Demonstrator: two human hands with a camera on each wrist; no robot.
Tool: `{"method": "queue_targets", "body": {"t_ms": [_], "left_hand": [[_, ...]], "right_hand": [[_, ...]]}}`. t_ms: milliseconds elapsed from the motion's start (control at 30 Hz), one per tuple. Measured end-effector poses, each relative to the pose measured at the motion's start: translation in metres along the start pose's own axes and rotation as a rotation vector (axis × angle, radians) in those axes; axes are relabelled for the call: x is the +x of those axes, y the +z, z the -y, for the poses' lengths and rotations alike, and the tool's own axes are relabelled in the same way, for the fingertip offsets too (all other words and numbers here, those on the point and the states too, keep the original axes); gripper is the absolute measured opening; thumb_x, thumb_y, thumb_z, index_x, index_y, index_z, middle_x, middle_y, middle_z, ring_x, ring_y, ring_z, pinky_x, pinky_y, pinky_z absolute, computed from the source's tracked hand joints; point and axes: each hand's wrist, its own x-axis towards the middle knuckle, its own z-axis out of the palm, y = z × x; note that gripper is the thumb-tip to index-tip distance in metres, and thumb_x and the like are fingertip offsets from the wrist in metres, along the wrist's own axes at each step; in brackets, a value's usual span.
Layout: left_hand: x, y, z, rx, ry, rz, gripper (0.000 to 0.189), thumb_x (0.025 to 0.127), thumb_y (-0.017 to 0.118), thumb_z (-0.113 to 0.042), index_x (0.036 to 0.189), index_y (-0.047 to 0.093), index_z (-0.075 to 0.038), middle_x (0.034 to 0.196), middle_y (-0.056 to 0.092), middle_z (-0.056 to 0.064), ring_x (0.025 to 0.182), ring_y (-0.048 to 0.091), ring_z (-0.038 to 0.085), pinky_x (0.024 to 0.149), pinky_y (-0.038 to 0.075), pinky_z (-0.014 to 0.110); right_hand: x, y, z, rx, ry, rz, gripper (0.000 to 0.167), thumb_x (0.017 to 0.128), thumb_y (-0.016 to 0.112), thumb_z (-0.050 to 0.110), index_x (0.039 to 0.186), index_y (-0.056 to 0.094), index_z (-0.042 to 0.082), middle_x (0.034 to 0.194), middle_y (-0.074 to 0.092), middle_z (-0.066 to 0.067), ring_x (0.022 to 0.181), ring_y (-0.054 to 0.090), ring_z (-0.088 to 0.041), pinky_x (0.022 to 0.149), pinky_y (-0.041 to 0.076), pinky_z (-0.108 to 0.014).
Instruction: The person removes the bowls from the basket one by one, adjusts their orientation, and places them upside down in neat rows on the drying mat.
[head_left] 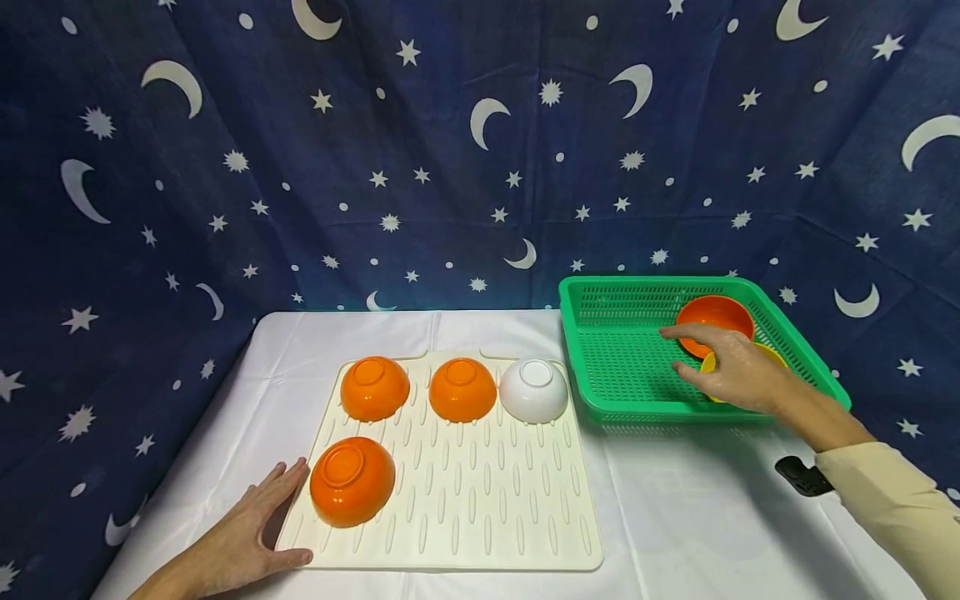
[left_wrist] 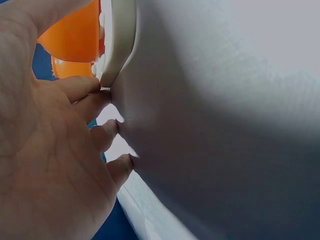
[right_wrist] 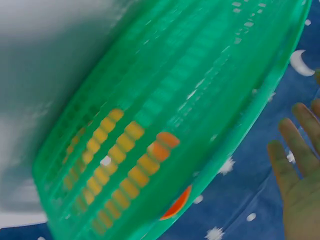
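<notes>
My left hand (head_left: 243, 529) rests beside a ribbed cream drying mat (head_left: 510, 500), its fingers at the left edge and the thumb over the near-left corner. Close to those fingers a large orange bowl (head_left: 352, 482) lies upside down on the mat. Along the mat's far side are two smaller upturned bowls, an orange one (head_left: 375, 389) and another orange one (head_left: 462, 390), then a white bowl (head_left: 533, 392). Over the green basket (head_left: 675, 408) hovers my right hand (head_left: 738, 367), fingers spread and nothing in them. Beneath it sit an orange bowl (head_left: 716, 310) and a partly hidden yellow bowl (head_left: 771, 354).
A white cloth (head_left: 690, 517) covers the table. Behind it hangs a dark blue curtain (head_left: 450, 100) with moons and stars, close to the basket's far rim. In the right wrist view, the basket's slotted wall (right_wrist: 190, 100) fills much of the picture.
</notes>
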Motion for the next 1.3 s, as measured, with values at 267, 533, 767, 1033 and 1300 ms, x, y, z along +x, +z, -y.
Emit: {"method": "queue_targets", "body": {"t_ms": [267, 533, 767, 1033, 1300], "left_hand": [[-0.001, 0.002, 0.001, 0.008, 0.017, -0.017, 0.110, 0.069, 0.092, -0.043, 0.153, 0.039, 0.003, 0.157, 0.036, 0.026, 0.150, 0.019, 0.037, 0.113, 0.010, 0.073], [0.000, 0.002, 0.000, 0.011, 0.027, -0.027, 0.110, 0.069, 0.092, -0.044, 0.154, 0.039, 0.002, 0.157, 0.036, 0.025, 0.151, 0.017, 0.028, 0.116, 0.008, 0.067], [0.003, -0.005, -0.003, -0.003, 0.009, 0.008, 0.111, 0.069, 0.092, -0.044, 0.154, 0.038, 0.003, 0.158, 0.034, 0.026, 0.145, 0.023, 0.051, 0.115, 0.008, 0.069], [0.003, -0.005, -0.004, -0.043, -0.021, 0.027, 0.113, 0.068, 0.093, -0.045, 0.154, 0.038, 0.003, 0.158, 0.034, 0.026, 0.145, 0.021, 0.051, 0.116, 0.005, 0.067], [0.001, 0.000, -0.001, -0.020, -0.009, 0.007, 0.111, 0.068, 0.093, -0.044, 0.154, 0.039, 0.001, 0.158, 0.036, 0.024, 0.149, 0.021, 0.039, 0.122, 0.000, 0.047]], "right_hand": [[-0.007, -0.013, -0.034, -0.041, 0.120, 0.097, 0.057, 0.088, 0.073, 0.015, 0.140, 0.055, 0.001, 0.138, 0.054, -0.026, 0.106, 0.058, -0.040, 0.080, 0.052, -0.055], [-0.015, -0.020, -0.074, -0.056, 0.157, 0.210, 0.085, 0.075, 0.081, 0.005, 0.149, 0.040, -0.007, 0.148, 0.040, -0.032, 0.127, 0.040, -0.049, 0.096, 0.038, -0.075], [-0.017, -0.032, -0.099, -0.021, 0.224, 0.349, 0.108, 0.056, 0.075, -0.012, 0.152, 0.025, -0.014, 0.151, 0.022, -0.043, 0.134, 0.023, -0.063, 0.100, 0.024, -0.081], [-0.010, -0.037, -0.097, -0.141, 0.303, 0.506, 0.100, 0.062, 0.064, -0.029, 0.151, 0.023, -0.011, 0.150, 0.012, -0.046, 0.134, 0.010, -0.067, 0.107, 0.008, -0.078], [-0.010, -0.028, -0.097, -0.237, 0.310, 0.555, 0.109, 0.062, 0.063, -0.032, 0.154, 0.017, 0.002, 0.144, 0.016, -0.042, 0.126, 0.020, -0.071, 0.097, 0.023, -0.082]]}}
